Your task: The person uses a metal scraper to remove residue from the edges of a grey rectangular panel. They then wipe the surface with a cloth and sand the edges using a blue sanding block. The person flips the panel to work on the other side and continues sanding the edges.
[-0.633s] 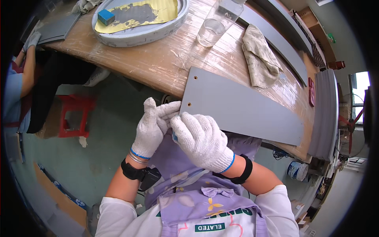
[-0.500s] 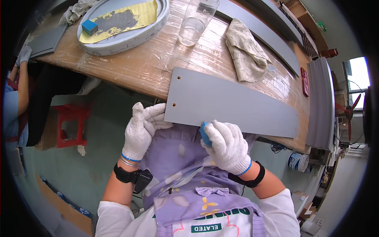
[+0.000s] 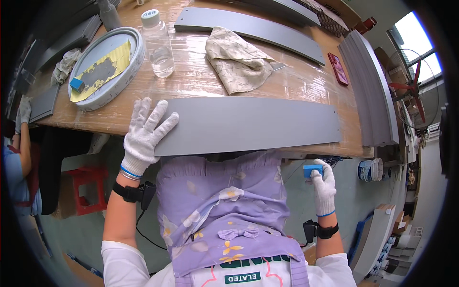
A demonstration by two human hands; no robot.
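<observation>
At four o'clock in my view, the right hand [image 3: 325, 187] pinches the block [image 3: 310, 170], which seems light. At nine, the left hand [image 3: 140, 138] rests open on the panel [image 3: 253, 124]. This lies centrally, looks stiff, slightly slippery; I prefer holding its edges.

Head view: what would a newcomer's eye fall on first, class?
Probably the long grey panel along the table's near edge, the gloved left hand spread over its left end. The gloved right hand holds a blue block, apart from the panel. A yellow sheet lies upper left.
</observation>
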